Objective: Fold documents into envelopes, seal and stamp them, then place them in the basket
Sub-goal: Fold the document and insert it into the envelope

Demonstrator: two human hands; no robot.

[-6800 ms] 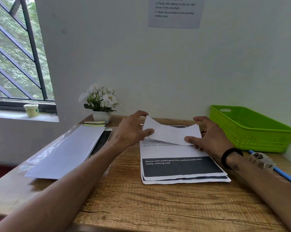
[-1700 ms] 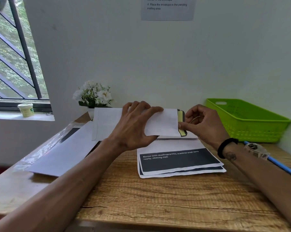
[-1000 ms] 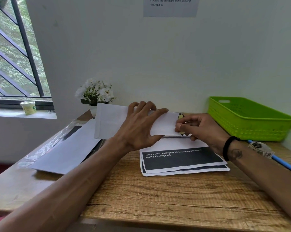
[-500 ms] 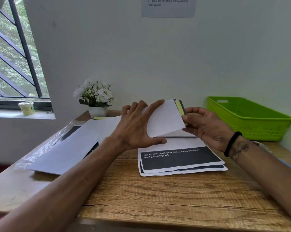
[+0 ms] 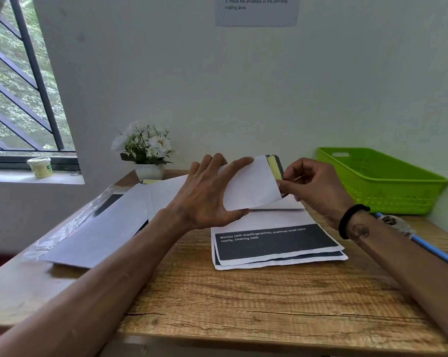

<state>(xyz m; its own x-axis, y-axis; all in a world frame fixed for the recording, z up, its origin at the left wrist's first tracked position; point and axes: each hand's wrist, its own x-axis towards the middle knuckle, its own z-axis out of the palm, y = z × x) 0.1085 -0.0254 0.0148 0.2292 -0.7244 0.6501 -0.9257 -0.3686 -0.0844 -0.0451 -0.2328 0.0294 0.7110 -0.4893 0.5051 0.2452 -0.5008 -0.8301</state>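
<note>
My left hand (image 5: 207,194) grips a white envelope (image 5: 251,184), tilted up above the desk, fingers spread across its front. At its right end the flap (image 5: 274,167) stands open, with a yellow strip and a dark lining. My right hand (image 5: 310,184) pinches the lower end of that flap edge between thumb and fingertips. A stack of printed documents (image 5: 277,243) with black bands lies on the desk beneath. The green basket (image 5: 382,181) stands at the back right, nothing showing in the part I see.
A pile of white envelopes (image 5: 96,228) on clear plastic lies at the left. A potted white flower (image 5: 145,150) stands at the back. A tape roll (image 5: 395,222) and a blue pen (image 5: 434,251) lie beside the basket. A small tub (image 5: 40,166) sits on the windowsill.
A folded sheet held earlier has given way to an envelope. Over the last second the envelope's right end tilted up off the stack, and my right hand now pinches the flap's lower edge.
</note>
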